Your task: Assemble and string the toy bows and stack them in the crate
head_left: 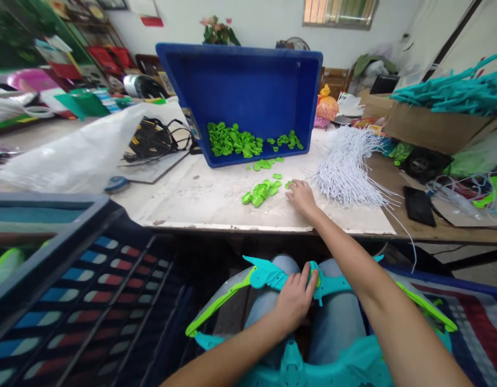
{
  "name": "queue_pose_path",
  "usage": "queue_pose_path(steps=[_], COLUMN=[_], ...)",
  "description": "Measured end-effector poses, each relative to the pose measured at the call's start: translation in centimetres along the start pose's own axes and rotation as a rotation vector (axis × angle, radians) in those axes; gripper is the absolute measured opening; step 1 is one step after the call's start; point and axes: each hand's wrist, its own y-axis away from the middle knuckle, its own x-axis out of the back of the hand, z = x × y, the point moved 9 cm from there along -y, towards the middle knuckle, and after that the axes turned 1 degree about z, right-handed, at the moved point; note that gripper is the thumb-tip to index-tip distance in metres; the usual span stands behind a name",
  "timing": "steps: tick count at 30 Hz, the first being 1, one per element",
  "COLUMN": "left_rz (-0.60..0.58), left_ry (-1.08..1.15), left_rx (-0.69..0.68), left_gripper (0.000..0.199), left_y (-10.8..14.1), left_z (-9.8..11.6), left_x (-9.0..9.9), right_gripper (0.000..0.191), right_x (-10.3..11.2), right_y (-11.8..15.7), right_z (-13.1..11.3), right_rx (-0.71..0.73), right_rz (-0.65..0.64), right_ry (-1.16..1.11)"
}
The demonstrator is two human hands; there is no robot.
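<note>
On lap [337,318], curved turquoise frame [268,274] left hand [293,302] clasps, right hand [303,200] curled, hold unclear

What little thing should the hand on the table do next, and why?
I think the right hand should probably pinch up the small green piece, because its fingertips are already right at it, while the left hand is down on the turquoise frame over the lap.

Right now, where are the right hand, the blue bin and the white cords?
Right hand [302,198]: head view, back of the hand.
Blue bin [252,86]: head view, bare inner surface.
White cords [345,169]: head view, middle of the bundle.
</note>
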Motion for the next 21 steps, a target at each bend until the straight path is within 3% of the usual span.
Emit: queue_pose_path(steps=[5,10,14,17,21], left_rz=[-0.133,-0.214,-0.281,-0.382,-0.427], left_ry=[0.118,0.309,0.455,0.571,0.723], left_rx=[-0.061,-0.082,-0.033,0.039,0.084], left_gripper=[0.049,0.040,0.037,0.035,0.040], left_y=[-1.5,-2.9,-4.4,-5.0,-5.5], left_z=[-1.1,-2.3,-3.3,-4.1,-4.8], left_x=[3.0,5.3,4.7,3.1,1.5], right_gripper=[0.023,0.019,0.022,0.030,0.017], right_x=[-1.7,-0.2,1.0,2.0,3.1], right_y=[-3.4,-1.5,2.7,6.3,9.8], right_z=[0.4,1.7,3.5,4.8,6.5], right_rx=[-0.006,0.061,0.086,0.136,0.218], right_rz=[-0.048,-0.126,-0.111,0.009,0.177], right_ry=[0.008,-0.077,-0.173,-0.317,-0.365])
